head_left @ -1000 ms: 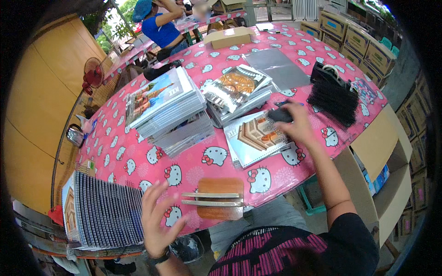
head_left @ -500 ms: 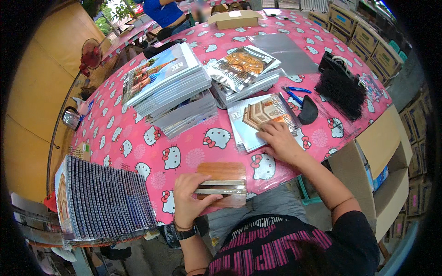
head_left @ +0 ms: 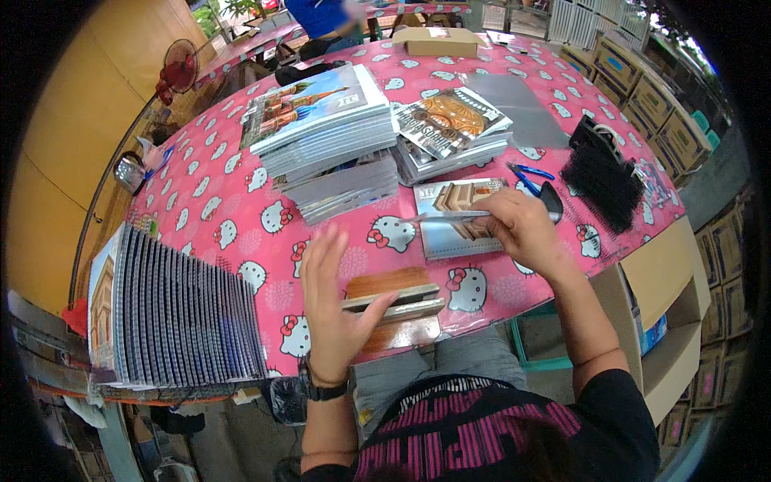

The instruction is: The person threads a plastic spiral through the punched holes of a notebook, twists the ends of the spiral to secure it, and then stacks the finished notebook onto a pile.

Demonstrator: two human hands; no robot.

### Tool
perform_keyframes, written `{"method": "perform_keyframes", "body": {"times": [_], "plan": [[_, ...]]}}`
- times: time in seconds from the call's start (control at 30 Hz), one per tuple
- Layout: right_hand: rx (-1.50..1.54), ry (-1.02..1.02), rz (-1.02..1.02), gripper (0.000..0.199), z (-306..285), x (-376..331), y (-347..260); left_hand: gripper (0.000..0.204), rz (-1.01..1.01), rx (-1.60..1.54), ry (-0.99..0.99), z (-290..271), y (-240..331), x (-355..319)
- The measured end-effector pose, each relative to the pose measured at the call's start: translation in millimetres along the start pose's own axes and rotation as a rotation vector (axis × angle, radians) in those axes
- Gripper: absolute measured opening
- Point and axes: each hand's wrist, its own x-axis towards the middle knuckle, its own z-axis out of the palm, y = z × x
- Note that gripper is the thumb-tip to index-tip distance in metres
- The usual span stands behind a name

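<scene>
My right hand [head_left: 524, 227] pinches a thin booklet [head_left: 444, 216], seen nearly edge-on, just above a small stack of punched booklets [head_left: 458, 243] with a building on the cover. My left hand [head_left: 331, 301] is open, fingers stretched and slightly blurred. Its thumb is over a wooden block [head_left: 389, 281] with two upright metal-edged bars [head_left: 401, 304] and a slot between them, at the table's near edge. Whether the thumb touches the bars I cannot tell. Right of the stack lie blue-handled pliers [head_left: 530, 172] and a bundle of black spiral coils [head_left: 604, 186].
Tall piles of booklets [head_left: 329, 161] and a lower pile [head_left: 454, 132] stand beyond my hands. Spiral-bound notebooks [head_left: 185, 313] are stacked at the left edge. An open carton [head_left: 654, 281] is at the right. A person [head_left: 317, 20] is across the pink table [head_left: 277, 277].
My right hand has lifted a booklet off the small stack. The left hand has let go of the wooden block's bars and opened. The view has shifted slightly.
</scene>
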Motion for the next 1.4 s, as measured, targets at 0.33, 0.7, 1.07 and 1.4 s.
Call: {"method": "perform_keyframes", "body": {"times": [0.33,0.7,1.07,1.4], "plan": [[0.301,0.494,0.173,0.067,-17.0,-2.3,-35.5,0.029,-0.441,-0.942,0.234,-32.3,4.9,4.5],[1.108,-0.028,0.575,0.026,84.7,-61.2,-36.4,0.026,-0.534,-0.972,0.147,-35.8,-22.1,-28.9],[0.814,0.092,0.230,0.016,81.8,-74.5,-36.0,0.016,-0.214,-0.775,-0.092,-52.1,-24.9,-32.1],[0.687,-0.040,0.362,0.031,84.4,-92.4,-19.0,0.031,-0.504,-0.875,0.175,-28.7,-45.1,-59.8]]}}
